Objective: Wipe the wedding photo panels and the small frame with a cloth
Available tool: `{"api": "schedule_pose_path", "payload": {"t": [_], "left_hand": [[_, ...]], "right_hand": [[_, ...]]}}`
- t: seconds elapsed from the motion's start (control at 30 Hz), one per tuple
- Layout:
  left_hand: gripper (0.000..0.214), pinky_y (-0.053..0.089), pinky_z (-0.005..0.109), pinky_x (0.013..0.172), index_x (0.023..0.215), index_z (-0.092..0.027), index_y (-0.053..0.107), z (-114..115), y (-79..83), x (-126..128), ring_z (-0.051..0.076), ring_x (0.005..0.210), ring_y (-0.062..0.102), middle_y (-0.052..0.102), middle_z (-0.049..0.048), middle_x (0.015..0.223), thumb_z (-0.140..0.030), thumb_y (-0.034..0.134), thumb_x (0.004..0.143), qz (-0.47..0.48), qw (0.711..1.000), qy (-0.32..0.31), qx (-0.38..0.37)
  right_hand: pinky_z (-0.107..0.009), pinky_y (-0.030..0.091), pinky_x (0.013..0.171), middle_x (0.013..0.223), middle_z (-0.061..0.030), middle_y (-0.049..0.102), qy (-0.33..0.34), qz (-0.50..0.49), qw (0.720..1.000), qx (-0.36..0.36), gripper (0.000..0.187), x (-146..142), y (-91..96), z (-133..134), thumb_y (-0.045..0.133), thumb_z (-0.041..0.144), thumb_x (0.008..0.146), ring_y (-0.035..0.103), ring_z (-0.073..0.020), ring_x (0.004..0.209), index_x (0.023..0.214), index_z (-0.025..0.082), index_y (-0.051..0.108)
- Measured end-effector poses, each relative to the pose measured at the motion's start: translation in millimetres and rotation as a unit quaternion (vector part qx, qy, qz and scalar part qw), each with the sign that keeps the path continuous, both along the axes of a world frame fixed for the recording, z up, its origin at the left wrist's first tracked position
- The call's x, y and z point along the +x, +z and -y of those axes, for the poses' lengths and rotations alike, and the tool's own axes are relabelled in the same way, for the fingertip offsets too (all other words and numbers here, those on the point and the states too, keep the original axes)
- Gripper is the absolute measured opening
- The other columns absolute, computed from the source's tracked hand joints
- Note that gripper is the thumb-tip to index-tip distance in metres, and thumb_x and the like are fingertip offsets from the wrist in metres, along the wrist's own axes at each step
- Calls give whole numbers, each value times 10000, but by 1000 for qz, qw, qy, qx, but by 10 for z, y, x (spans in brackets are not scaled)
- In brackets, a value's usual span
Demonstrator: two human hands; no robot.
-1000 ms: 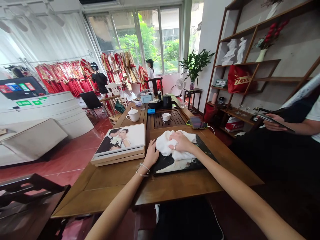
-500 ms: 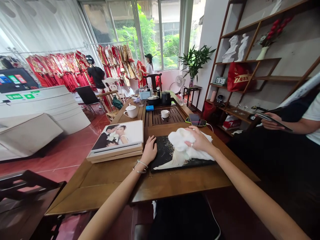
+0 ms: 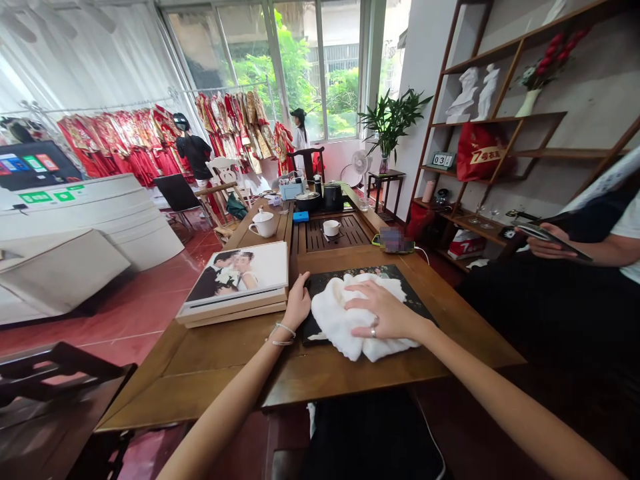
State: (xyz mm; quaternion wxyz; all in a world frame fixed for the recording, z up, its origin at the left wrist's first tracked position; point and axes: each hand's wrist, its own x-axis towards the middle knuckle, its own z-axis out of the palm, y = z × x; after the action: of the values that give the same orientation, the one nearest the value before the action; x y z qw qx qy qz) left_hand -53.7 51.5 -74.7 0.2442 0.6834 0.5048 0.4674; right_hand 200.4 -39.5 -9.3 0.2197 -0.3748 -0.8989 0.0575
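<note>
A dark photo panel (image 3: 425,308) lies flat on the wooden table in front of me, mostly covered by a bunched white towel (image 3: 330,313). My right hand (image 3: 383,310), with a ring on it, presses the towel against the panel, fingers spread and bent into the cloth. At the panel's left edge, my left hand (image 3: 299,303) grips the side, its fingertips partly out of sight. To the left of that hand sits a stack of framed pictures (image 3: 270,270), the top one showing a couple.
The wooden table (image 3: 210,360) also bears a lidded white cup (image 3: 262,223), a slatted tea tray (image 3: 313,237), a small white cup (image 3: 331,228), a blue box (image 3: 301,217) and a phone (image 3: 395,241) on a cable. Someone's hand (image 3: 547,243) holds a tablet-like object at right.
My right hand and the towel have moved left and nearer to me, uncovering the panel's far right part. The left hand stays at the left edge, its fingers shifted slightly.
</note>
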Motion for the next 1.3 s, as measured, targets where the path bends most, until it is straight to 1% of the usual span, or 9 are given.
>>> {"api": "schedule_pose_path", "payload": {"t": [0.2, 0.33, 0.47, 0.6, 0.83, 0.93, 1.03, 1.2, 1.3], "left_hand": [[497, 246, 479, 1214, 1250, -151, 599, -6, -14, 23, 243, 1383, 448, 587, 118, 1383, -30, 422, 802, -8, 1000, -2, 16], [499, 255, 491, 1209, 1244, -166, 598, 0, -2, 15, 241, 1376, 456, 604, 105, 1362, -33, 425, 795, -14, 1000, -6, 23], [500, 257, 505, 1206, 1246, -152, 593, 12, 0, 11, 255, 1378, 454, 594, 123, 1370, -34, 421, 792, -20, 999, -5, 26], [506, 263, 499, 1207, 1245, -173, 592, 16, -1, 9, 248, 1379, 452, 597, 108, 1367, -31, 425, 789, -23, 999, -6, 27], [510, 239, 498, 1214, 1247, -159, 589, 9, 3, 23, 248, 1386, 441, 580, 118, 1384, -26, 416, 786, -17, 1000, -10, 21], [516, 244, 489, 1214, 1249, -161, 584, 14, 14, 27, 241, 1385, 442, 583, 112, 1382, -24, 416, 780, -14, 1000, -12, 20], [517, 251, 496, 1209, 1250, -154, 582, 28, 26, 25, 248, 1384, 444, 582, 123, 1381, -26, 416, 778, -13, 1000, -10, 19], [505, 289, 472, 1192, 1246, -166, 581, 72, 65, 33, 244, 1378, 449, 599, 115, 1357, -37, 423, 785, -9, 1000, -9, 22], [466, 344, 439, 1158, 1253, -162, 570, 107, 113, 53, 230, 1307, 521, 616, 115, 1332, -74, 428, 818, -6, 999, -22, 27]], "right_hand": [[-503, 394, 1025, 1334, -95, 581, -163, -19, 986, 33, 300, 542, -170, -184, 625, 446, 838, 491, -324, 1214, 1051, 253, 710], [-498, 408, 1014, 1353, -99, 566, -242, -7, 970, 23, 328, 577, -177, -593, 578, 438, 852, 509, -320, 1205, 1090, 247, 697], [-498, 409, 1010, 1322, -115, 583, -249, -7, 968, 25, 338, 525, -142, -790, 564, 422, 858, 520, -319, 1192, 1101, 222, 689], [-494, 416, 1010, 1293, -112, 599, -228, -11, 973, 33, 331, 608, -188, -609, 581, 428, 850, 522, -319, 1187, 1083, 220, 693], [-507, 413, 1009, 1288, -107, 583, -115, -35, 992, 33, 249, 759, -173, 146, 641, 422, 836, 504, -317, 1192, 1018, 263, 700], [-502, 408, 1013, 1299, -92, 573, -57, -30, 998, -3, 250, 684, -100, 188, 682, 415, 810, 480, -313, 1216, 1016, 275, 702], [-493, 390, 1032, 1281, -88, 585, -37, -33, 999, -10, 245, 506, -64, -46, 685, 390, 805, 480, -304, 1209, 1012, 263, 708], [-506, 391, 994, 1284, -141, 568, -163, 8, 987, -1, 357, -20, -45, -561, 623, 427, 841, 468, -334, 1182, 1113, 209, 698], [-516, 363, 1008, 1290, -145, 560, -155, 25, 988, -1, 403, -330, -11, -696, 607, 438, 853, 452, -338, 1190, 1183, 219, 682]]}}
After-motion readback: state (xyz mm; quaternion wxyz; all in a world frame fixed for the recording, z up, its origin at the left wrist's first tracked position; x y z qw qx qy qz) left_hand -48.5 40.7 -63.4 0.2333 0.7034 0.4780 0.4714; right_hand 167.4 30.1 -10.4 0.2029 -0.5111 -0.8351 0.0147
